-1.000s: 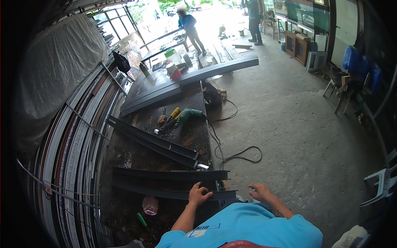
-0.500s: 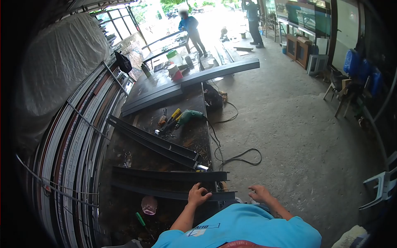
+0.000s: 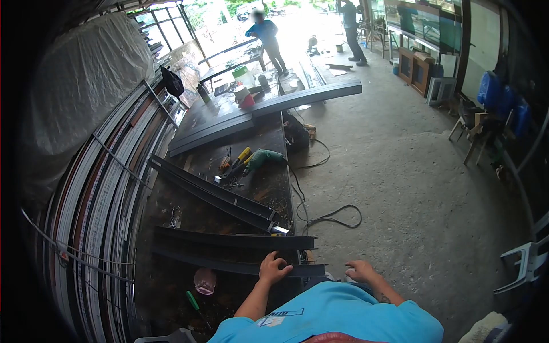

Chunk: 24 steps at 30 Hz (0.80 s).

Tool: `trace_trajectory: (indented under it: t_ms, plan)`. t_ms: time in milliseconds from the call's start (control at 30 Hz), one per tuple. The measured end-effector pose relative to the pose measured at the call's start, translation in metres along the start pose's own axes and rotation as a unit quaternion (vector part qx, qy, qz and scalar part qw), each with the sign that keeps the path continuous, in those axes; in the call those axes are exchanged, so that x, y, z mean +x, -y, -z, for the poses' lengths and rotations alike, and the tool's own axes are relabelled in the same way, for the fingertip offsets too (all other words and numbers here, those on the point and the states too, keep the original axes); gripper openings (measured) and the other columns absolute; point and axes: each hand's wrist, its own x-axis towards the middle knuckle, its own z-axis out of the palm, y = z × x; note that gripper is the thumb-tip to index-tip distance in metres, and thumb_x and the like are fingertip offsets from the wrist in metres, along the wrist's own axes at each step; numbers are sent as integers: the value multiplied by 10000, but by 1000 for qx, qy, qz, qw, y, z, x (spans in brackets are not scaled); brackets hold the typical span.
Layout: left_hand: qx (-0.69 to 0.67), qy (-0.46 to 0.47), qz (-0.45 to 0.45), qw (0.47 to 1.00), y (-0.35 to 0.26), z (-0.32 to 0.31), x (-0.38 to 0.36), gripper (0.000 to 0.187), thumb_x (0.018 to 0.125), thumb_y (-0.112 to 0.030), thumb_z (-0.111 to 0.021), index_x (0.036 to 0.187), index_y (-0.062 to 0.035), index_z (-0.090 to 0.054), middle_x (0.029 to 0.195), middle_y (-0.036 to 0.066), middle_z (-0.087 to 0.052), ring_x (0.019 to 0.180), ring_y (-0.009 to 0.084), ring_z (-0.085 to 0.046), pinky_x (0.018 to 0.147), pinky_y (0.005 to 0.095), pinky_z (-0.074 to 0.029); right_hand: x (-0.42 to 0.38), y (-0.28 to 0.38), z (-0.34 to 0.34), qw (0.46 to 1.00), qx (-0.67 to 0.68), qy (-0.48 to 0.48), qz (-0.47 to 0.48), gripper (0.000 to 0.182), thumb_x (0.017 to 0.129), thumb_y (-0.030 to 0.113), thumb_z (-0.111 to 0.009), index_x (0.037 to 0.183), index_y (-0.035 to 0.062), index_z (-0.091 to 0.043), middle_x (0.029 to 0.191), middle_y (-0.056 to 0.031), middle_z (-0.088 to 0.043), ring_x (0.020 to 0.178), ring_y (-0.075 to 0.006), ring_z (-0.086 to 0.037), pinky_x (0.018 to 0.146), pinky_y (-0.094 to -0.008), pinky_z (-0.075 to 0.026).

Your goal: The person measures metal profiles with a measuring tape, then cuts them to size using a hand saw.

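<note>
Near the right end of the closer long dark bar [image 3: 229, 265], my left hand [image 3: 274, 268] has its fingers curled over the bar, thumb and forefinger bent towards each other. A second dark bar [image 3: 234, 239] lies just beyond it. My right hand [image 3: 360, 271] is off the table's right edge, fingers loosely bent and apart, nothing visible in it. Left of my left hand are a pink translucent container [image 3: 205, 281] and a green-handled screwdriver [image 3: 192, 300]. Further up lie two angled dark bars [image 3: 211, 197].
A green drill [image 3: 264, 159] lies beside yellow-handled tools [image 3: 244, 154]. Its cable [image 3: 334, 217] loops over the floor. Long grey profiles [image 3: 309, 98] overhang the dark table [image 3: 171, 206]. Stacked strips [image 3: 97, 200] line the left. Two people stand in the background; chairs are at right.
The view has shifted slightly. My left hand stays at the bar, and my right hand has barely moved. The farther person in blue has changed arm position.
</note>
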Motion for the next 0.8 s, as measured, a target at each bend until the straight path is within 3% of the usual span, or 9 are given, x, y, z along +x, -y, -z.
trace_trajectory:
  t_ms: [600,800]
  plan:
    - [-1,-3,13,1000,2,3,-2,406,764,-564,-708,947,-205,-752,1467,154,-431,1394,343,-350,1134,480,-285,9,-11,-10,998,2,21,-53,516,827,373,-660,1284,138,-622,1225,-147,-657,1143,-331,-614,992,-406,-471]
    - [7,13,19,1000,3,5,-2,401,775,-573,-695,979,-233,-750,1488,136,-409,1414,335,-325,1149,474,-266,12,-6,-8,997,-24,43,-59,550,847,371,-658,1337,136,-579,1261,-143,-639,1160,-314,-608,995,-400,-471]
